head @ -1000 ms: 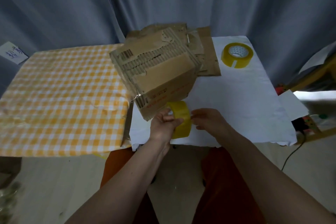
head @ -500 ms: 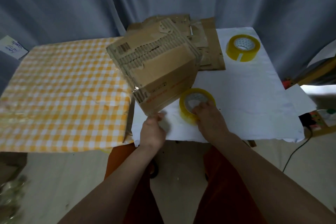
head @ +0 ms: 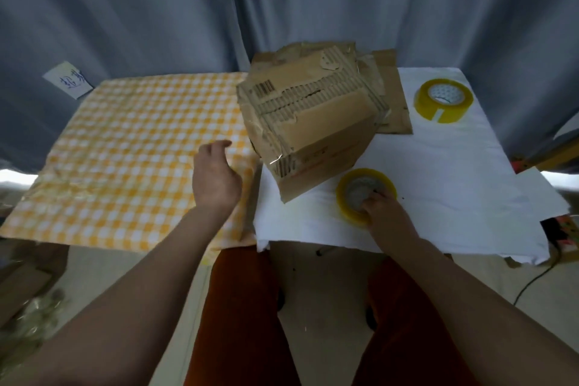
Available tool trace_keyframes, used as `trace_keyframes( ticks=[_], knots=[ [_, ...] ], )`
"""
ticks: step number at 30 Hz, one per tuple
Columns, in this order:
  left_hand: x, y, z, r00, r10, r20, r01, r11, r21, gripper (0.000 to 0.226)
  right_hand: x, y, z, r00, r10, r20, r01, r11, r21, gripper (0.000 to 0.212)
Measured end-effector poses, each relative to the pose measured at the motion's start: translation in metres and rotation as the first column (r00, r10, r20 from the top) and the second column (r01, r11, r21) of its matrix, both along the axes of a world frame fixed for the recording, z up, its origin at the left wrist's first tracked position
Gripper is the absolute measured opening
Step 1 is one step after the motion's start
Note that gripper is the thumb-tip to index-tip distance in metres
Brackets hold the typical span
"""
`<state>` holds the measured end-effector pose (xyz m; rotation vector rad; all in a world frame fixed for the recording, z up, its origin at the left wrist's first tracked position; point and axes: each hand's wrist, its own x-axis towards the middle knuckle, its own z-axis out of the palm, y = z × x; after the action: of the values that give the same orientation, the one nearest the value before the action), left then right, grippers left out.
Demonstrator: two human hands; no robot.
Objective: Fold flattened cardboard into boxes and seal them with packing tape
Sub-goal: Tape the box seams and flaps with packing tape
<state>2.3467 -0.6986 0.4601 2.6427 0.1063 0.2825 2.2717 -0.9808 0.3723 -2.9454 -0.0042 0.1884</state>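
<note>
A worn brown cardboard box (head: 313, 131) with torn, exposed corrugation stands folded up on the white sheet. Behind it lies a pile of flattened cardboard (head: 390, 97). A yellow roll of packing tape (head: 347, 197) lies flat in front of the box; my right hand (head: 383, 211) grips its near rim with fingers curled into the core. My left hand (head: 216, 175) hovers over the checked cloth, left of the box, fingers loosely bent and holding nothing. A second yellow tape roll (head: 443, 100) lies at the far right.
A yellow-and-white checked cloth (head: 131, 160) covers the left table and a white sheet (head: 454, 185) covers the right one. Grey curtains hang behind. A paper note (head: 69, 80) is pinned at the left. A cable (head: 532, 282) runs on the floor at right.
The tape roll went from held between both hands to lying flat on the white sheet. My left hand let go and swung left over the checked cloth.
</note>
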Motion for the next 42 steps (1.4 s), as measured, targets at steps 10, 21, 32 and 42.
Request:
trace_keyframes(
  ticks=[10, 21, 32, 42],
  knots=[
    [0.057, -0.02, 0.081, 0.963, -0.218, -0.161, 0.045, 0.714, -0.699, 0.045, 0.023, 0.067, 0.101, 0.926, -0.318, -0.205, 0.294, 0.265, 0.918, 0.078],
    [-0.022, -0.007, 0.055, 0.996, 0.011, -0.09, -0.065, 0.777, -0.626, 0.026, 0.028, 0.061, 0.143, 0.907, -0.328, -0.263, 0.346, 0.228, 0.91, 0.06],
    [-0.019, -0.007, 0.038, 0.959, -0.28, -0.028, 0.167, 0.647, -0.744, 0.055, 0.063, 0.094, 0.138, 0.942, -0.335, -0.024, 0.16, 0.385, 0.909, 0.045],
    [-0.018, 0.006, 0.031, 0.92, -0.391, 0.031, 0.318, 0.696, -0.644, 0.07, 0.053, 0.082, 0.105, 0.917, -0.06, 0.393, -0.239, 0.708, 0.665, 0.068]
  ],
)
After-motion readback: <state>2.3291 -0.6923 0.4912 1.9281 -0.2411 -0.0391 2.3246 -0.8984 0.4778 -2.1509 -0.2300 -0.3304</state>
